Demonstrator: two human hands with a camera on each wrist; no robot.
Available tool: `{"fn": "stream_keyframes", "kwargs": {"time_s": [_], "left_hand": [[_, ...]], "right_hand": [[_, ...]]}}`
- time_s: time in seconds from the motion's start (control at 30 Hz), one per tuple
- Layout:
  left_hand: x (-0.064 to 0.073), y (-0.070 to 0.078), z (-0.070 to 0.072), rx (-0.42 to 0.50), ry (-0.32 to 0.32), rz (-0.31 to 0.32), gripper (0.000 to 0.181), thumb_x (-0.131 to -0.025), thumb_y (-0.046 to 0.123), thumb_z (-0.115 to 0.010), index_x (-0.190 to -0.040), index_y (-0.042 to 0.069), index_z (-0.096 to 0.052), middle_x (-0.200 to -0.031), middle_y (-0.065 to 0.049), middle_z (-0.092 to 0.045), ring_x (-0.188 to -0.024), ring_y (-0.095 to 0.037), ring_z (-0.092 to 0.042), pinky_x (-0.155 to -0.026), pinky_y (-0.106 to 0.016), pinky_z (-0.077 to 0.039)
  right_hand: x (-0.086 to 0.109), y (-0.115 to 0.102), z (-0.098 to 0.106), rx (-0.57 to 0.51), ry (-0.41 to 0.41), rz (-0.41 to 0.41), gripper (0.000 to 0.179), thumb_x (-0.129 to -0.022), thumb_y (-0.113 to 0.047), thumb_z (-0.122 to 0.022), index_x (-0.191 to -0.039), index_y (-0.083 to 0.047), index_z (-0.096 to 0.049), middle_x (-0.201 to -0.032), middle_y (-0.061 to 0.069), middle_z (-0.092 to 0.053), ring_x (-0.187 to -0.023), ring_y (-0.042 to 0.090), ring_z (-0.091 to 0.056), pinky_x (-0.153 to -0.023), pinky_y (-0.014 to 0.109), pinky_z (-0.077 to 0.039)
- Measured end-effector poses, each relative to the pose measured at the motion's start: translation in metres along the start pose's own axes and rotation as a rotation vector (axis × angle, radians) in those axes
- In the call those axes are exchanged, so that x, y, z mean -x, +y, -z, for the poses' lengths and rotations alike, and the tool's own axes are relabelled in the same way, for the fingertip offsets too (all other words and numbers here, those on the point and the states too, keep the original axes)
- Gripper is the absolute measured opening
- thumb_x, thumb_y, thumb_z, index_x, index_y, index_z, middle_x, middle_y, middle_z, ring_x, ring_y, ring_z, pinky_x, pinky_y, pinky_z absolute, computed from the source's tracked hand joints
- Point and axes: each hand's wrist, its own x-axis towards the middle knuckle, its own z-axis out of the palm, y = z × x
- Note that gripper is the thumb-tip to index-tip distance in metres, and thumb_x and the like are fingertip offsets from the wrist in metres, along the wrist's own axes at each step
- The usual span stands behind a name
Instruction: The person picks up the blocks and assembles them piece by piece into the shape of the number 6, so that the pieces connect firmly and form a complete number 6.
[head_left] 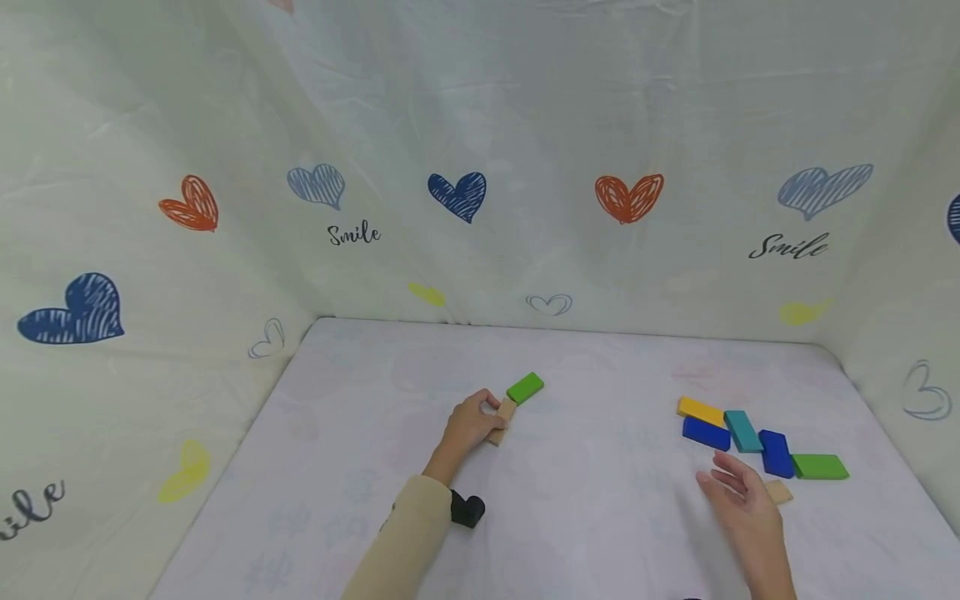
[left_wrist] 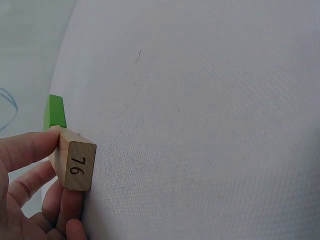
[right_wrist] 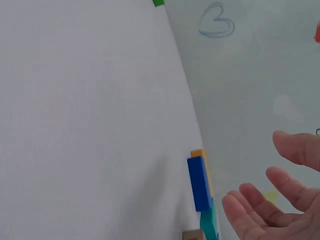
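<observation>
My left hand (head_left: 467, 425) pinches a plain wooden block (left_wrist: 80, 166) between thumb and fingers; its end face bears the number 76. The block lies low at the table, its far end against or very near a green block (head_left: 525, 388). On the right, my right hand (head_left: 744, 508) is held over the table with fingers loosely bent and nothing in its grasp. Just beyond it lie a dark blue block (head_left: 707, 433), a yellow-orange block (head_left: 701, 409) and a teal block (head_left: 743, 431). Another wooden block (head_left: 780, 492) is partly hidden behind this hand.
Further right are a second dark blue block (head_left: 776, 454) and a light green block (head_left: 821, 467). A black object (head_left: 468, 510) shows beside the left sleeve, partly covered. The white table (head_left: 600, 517) meets a heart-printed curtain (head_left: 540, 250) at its back and sides.
</observation>
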Motion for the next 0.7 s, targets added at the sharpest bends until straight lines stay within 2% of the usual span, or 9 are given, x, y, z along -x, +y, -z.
{"fn": "stream_keyframes", "kwargs": {"time_s": [0.1, 0.17, 0.2, 0.3, 0.47, 0.57, 0.7], "left_hand": [[0.001, 0.001, 0.000, 0.007, 0.000, -0.002, 0.022, -0.075, 0.019, -0.072, -0.094, 0.012, -0.062, -0.065, -0.001, -0.053, -0.059, -0.015, -0.042, -0.054, -0.027, -0.031], [0.001, 0.001, 0.000, 0.009, 0.000, 0.000, 0.022, -0.075, 0.019, -0.072, -0.094, 0.012, -0.061, -0.065, -0.001, -0.052, -0.059, -0.015, -0.042, -0.053, -0.027, -0.031], [0.001, 0.001, 0.000, 0.009, 0.001, 0.001, 0.022, -0.075, 0.019, -0.072, -0.093, 0.012, -0.061, -0.066, -0.001, -0.052, -0.060, -0.015, -0.042, -0.054, -0.027, -0.031], [0.002, 0.002, 0.000, 0.005, 0.002, 0.009, 0.022, -0.075, 0.019, -0.072, -0.093, 0.012, -0.061, -0.067, -0.002, -0.054, -0.060, -0.015, -0.042, -0.054, -0.027, -0.031], [0.001, 0.003, 0.001, -0.002, 0.001, 0.018, 0.023, -0.075, 0.019, -0.072, -0.094, 0.012, -0.061, -0.069, -0.003, -0.056, -0.062, -0.016, -0.043, -0.055, -0.027, -0.032], [0.000, 0.002, 0.001, -0.003, 0.001, 0.015, 0.023, -0.075, 0.018, -0.072, -0.094, 0.012, -0.061, -0.068, -0.003, -0.055, -0.062, -0.016, -0.042, -0.055, -0.027, -0.031], [0.000, 0.002, 0.000, -0.006, 0.001, 0.009, 0.022, -0.075, 0.018, -0.072, -0.094, 0.011, -0.061, -0.068, -0.002, -0.054, -0.061, -0.016, -0.042, -0.055, -0.027, -0.031]], "right_hand": [[-0.007, 0.014, 0.008, -0.014, 0.066, -0.071, 0.077, -0.089, -0.052, -0.051, -0.146, -0.008, -0.025, -0.143, 0.020, -0.034, -0.127, 0.037, -0.035, -0.096, 0.049, -0.041], [-0.014, 0.029, 0.012, -0.019, 0.105, -0.116, 0.081, -0.086, -0.056, -0.052, -0.147, -0.012, -0.024, -0.144, 0.018, -0.033, -0.127, 0.036, -0.035, -0.096, 0.048, -0.040], [-0.016, 0.034, 0.014, -0.041, 0.115, -0.130, 0.081, -0.086, -0.055, -0.053, -0.148, -0.012, -0.022, -0.144, 0.018, -0.031, -0.127, 0.036, -0.033, -0.099, 0.053, -0.035], [-0.014, 0.040, 0.021, -0.031, 0.149, -0.163, 0.078, -0.088, -0.050, -0.053, -0.148, -0.011, -0.022, -0.144, 0.019, -0.030, -0.126, 0.037, -0.034, -0.096, 0.050, -0.038], [-0.011, 0.045, 0.030, -0.010, 0.154, -0.188, 0.084, -0.088, -0.050, -0.053, -0.147, -0.003, -0.016, -0.142, 0.028, -0.027, -0.122, 0.042, -0.034, -0.092, 0.051, -0.039], [-0.017, 0.057, 0.030, -0.017, 0.151, -0.222, 0.091, -0.086, -0.053, -0.053, -0.148, -0.003, -0.010, -0.140, 0.030, -0.027, -0.121, 0.043, -0.033, -0.097, 0.054, -0.036], [-0.017, 0.056, 0.031, -0.014, 0.150, -0.235, 0.093, -0.086, -0.051, -0.055, -0.148, -0.001, -0.006, -0.137, 0.032, -0.029, -0.120, 0.044, -0.034, -0.099, 0.054, -0.035]]}}
